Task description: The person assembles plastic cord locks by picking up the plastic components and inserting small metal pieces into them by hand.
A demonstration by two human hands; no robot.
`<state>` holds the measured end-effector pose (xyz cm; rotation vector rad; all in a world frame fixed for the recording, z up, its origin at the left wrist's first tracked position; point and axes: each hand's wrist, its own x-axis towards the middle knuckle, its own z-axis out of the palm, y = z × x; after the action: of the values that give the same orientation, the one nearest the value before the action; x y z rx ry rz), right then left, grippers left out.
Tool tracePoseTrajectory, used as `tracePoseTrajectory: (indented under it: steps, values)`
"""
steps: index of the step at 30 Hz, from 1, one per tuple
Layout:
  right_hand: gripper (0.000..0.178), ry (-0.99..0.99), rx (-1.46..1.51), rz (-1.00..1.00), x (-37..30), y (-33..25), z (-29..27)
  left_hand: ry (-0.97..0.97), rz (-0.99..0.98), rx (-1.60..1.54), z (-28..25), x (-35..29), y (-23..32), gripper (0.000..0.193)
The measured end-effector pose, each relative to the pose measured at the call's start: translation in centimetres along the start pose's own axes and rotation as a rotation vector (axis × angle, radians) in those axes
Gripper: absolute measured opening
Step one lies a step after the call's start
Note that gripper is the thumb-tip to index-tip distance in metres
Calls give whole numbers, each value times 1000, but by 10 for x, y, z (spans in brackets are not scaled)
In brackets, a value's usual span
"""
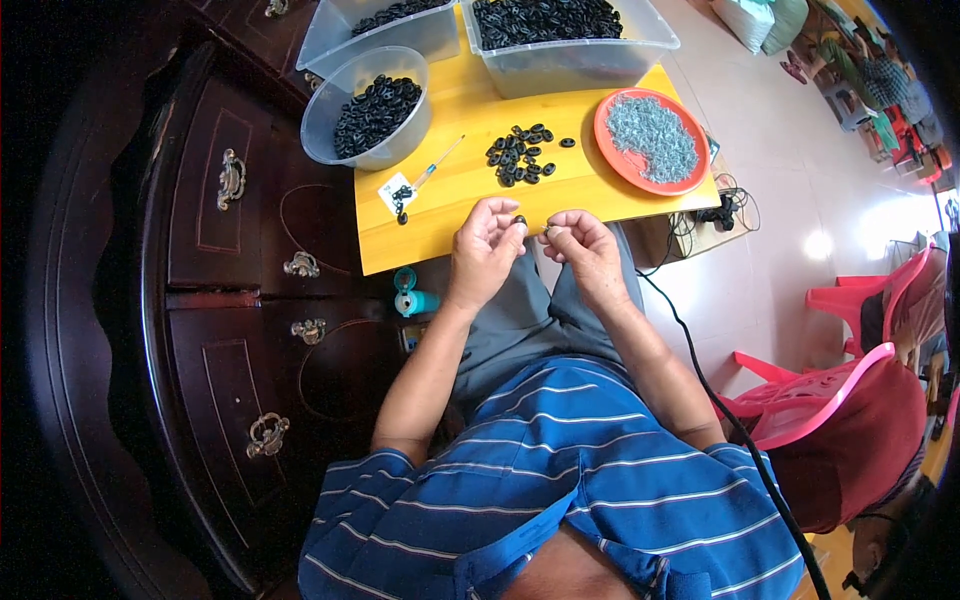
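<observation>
Near the front edge of the yellow table, my left hand (483, 252) pinches a small black oval part (519, 221) between thumb and fingertips. Close beside it, my right hand (588, 256) is closed in a pinch at the fingertips. What it grips is too small to make out. Just beyond the hands lies a loose pile of black oval parts (515, 158). To the right, an orange-red plate (660, 187) bears many small silvery metal pieces (652, 135).
A round clear tub (390, 153) and a rectangular clear bin (570, 68) hold more black parts; another bin (330, 42) stands far left. A thin screwdriver (428, 175) touches a white card (388, 192). Dark drawers (230, 370) flank my left; a black cable (690, 350) passes my right arm.
</observation>
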<state>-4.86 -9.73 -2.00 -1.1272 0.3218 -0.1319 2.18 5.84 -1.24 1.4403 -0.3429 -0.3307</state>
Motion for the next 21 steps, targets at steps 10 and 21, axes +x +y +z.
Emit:
tracePoseTrajectory:
  steps: [10, 21]
  values:
    - [14, -29, -48, 41, 2, 5, -2, -51, 90, 158, -4, -3, -13, 22]
    - [12, -75, -40, 37, 4, 10, -3, -28, 95, 180, -5, -1, -22, 24]
